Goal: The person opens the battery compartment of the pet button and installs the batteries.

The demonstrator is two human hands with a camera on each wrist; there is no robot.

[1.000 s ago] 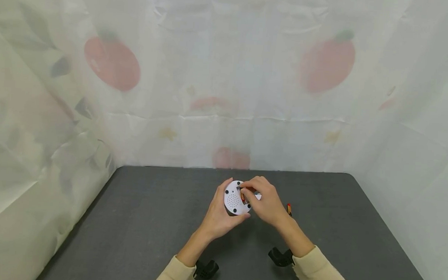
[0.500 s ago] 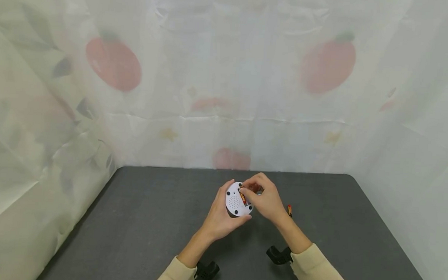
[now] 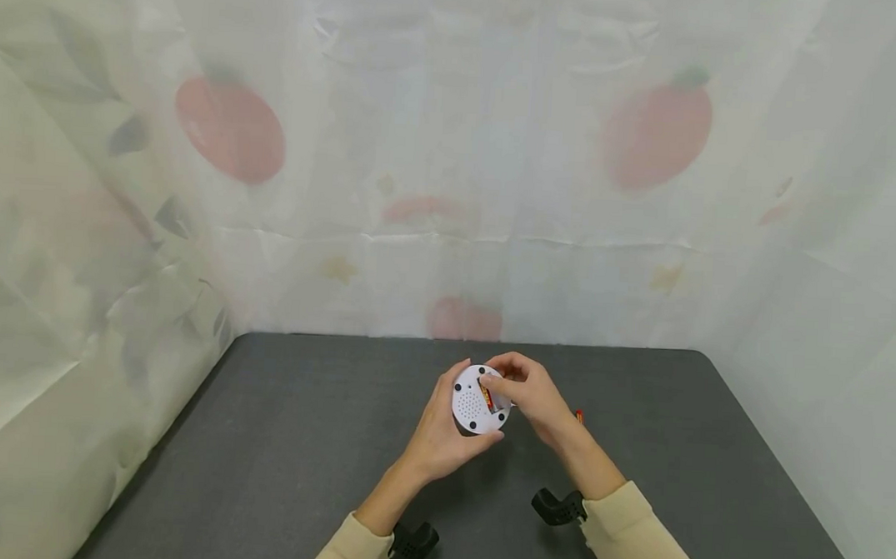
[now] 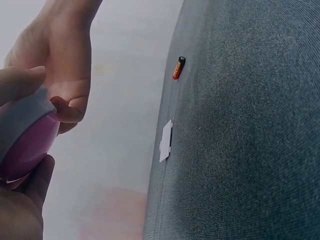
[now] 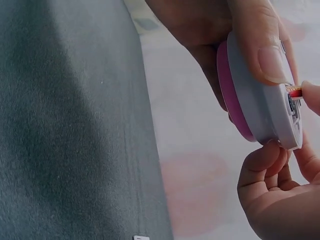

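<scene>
My left hand (image 3: 436, 429) grips a round white device (image 3: 469, 408) with speaker holes, dark round feet and an uncovered battery compartment facing up. Its other side is pink, as the left wrist view shows. Inside the compartment lies a red-and-black battery (image 3: 485, 395). My right hand (image 3: 533, 400) is at the device's right edge, the thumb on the battery (image 5: 295, 93) and the fingers curled against the rim. The thumb hides one end of the compartment in the head view. On the table a second battery (image 4: 178, 68) and a white battery cover (image 4: 166, 141) lie apart.
The dark grey table (image 3: 298, 440) spreads below both hands. Pale curtains (image 3: 554, 259) printed with fruit stand behind it and at the sides. Black wrist-worn mounts (image 3: 414, 541) show beside both sleeves.
The right thumb has flattened over the compartment, and the right fingers have drawn in close to the device's rim. The left hand keeps its grip, with the device shifted very slightly right and down.
</scene>
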